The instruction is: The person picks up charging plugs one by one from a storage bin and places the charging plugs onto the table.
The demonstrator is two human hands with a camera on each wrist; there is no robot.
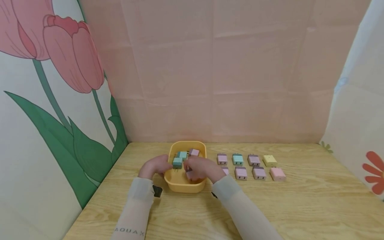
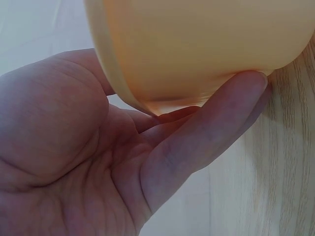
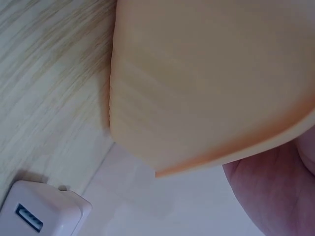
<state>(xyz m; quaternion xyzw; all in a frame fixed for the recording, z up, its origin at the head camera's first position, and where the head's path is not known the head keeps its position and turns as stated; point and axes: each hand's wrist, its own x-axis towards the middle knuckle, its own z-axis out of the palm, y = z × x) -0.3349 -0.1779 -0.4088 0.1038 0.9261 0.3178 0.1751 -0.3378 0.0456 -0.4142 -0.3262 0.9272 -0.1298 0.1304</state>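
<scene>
A yellow plastic bin [image 1: 186, 189] stands on the table with several USB chargers inside, among them a teal charger [image 1: 177, 162] and a purple charger [image 1: 194, 152]. My left hand [image 1: 154, 165] grips the bin's left side. In the left wrist view, its thumb goes over the rim and a finger [image 2: 211, 132] lies along the outer wall. Over the right rim, my right hand [image 1: 200, 166] reaches into the bin, right above another purple charger [image 1: 191, 175]. Its fingertips are hidden, so whether it holds that charger is unclear. The bin wall [image 3: 197, 88] blocks the right wrist view.
Right of the bin, several chargers lie in two rows, including a teal one [image 1: 238, 159], a yellow one [image 1: 270, 161] and a pink one [image 1: 277, 174]. A pink cloth [image 1: 225, 73] hangs behind the wooden table [image 1: 300, 206]. A tulip-printed cloth [image 1: 66, 100] borders the left.
</scene>
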